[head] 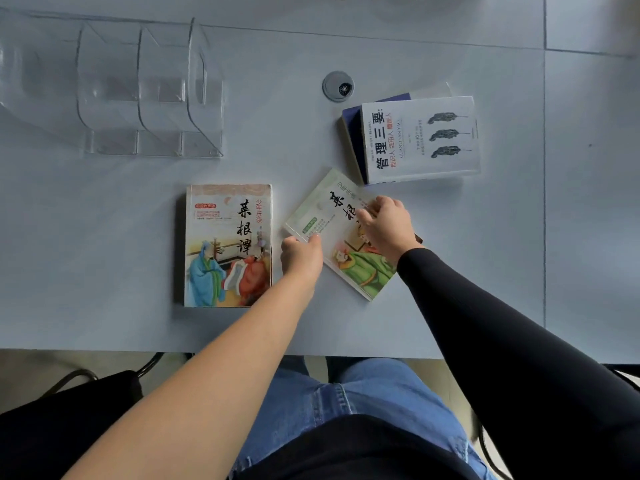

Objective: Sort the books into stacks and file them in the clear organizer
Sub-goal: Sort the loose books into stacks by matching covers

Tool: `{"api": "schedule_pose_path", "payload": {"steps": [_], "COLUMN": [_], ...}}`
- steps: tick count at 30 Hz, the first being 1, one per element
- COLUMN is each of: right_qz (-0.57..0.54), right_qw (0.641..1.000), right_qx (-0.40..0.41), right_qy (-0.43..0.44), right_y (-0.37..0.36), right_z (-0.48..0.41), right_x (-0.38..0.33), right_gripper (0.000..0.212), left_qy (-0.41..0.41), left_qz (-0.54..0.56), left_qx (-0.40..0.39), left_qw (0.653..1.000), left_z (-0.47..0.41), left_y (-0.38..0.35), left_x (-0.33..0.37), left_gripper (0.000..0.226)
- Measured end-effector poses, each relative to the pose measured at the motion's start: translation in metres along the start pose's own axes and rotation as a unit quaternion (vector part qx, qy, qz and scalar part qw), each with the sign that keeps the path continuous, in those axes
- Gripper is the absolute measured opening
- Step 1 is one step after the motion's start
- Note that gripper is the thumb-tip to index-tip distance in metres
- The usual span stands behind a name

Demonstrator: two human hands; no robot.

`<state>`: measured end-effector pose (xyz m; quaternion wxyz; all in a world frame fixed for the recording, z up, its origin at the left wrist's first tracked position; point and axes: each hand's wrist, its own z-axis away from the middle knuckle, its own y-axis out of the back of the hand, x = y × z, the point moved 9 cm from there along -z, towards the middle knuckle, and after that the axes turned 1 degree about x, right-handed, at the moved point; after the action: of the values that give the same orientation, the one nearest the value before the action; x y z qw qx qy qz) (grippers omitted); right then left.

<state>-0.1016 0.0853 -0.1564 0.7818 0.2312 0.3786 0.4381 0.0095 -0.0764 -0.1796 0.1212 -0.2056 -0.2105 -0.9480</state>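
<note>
From the head camera, the green-cover book lies askew on the worktop, its long axis running diagonally. The left hand pinches its near-left edge; the right hand presses flat on the cover. Just to the left lies the matching orange-cover book, squared; the clear organizer stands empty far-left.

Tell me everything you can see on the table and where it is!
Organizer: one, clear, far left, nothing in it.
Picture books: two; orange one lies straight, middle; green one tilted beside it, under both hands.
White book: one, far right, atop a dark blue book.
Cable hole cover: one, grey, round, far middle.
Table: one, pale grey.
Jeans: blue, below table edge.
Left hand: bare arm, fingers on green book's near-left edge.
Right hand: black sleeve, resting on its cover.
</note>
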Motion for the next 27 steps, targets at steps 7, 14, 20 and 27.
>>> {"api": "schedule_pose_path", "payload": {"steps": [7,14,20,27], "right_qz": [-0.012,-0.103,-0.203,-0.320], "right_qw": [1.000,0.993,0.976,0.944], "right_qx": [-0.013,-0.026,-0.028,-0.084], "right_qy": [-0.024,-0.047,-0.069,-0.014], "right_y": [0.003,0.003,-0.002,-0.018], "right_z": [-0.010,-0.003,0.009,0.032], "right_x": [0.015,0.030,0.039,-0.008], "right_gripper": [0.039,0.052,0.057,0.041], "left_qy": [0.056,0.013,-0.091,-0.161], "left_qz": [0.080,0.088,0.076,0.073], "left_qx": [0.000,-0.028,-0.048,-0.042], "left_qw": [0.995,0.996,0.992,0.983], "left_z": [-0.008,-0.007,-0.006,-0.009], "left_y": [-0.007,-0.012,0.000,0.055], "left_x": [-0.003,-0.001,0.022,0.065], "left_gripper": [0.023,0.017,0.013,0.030]}}
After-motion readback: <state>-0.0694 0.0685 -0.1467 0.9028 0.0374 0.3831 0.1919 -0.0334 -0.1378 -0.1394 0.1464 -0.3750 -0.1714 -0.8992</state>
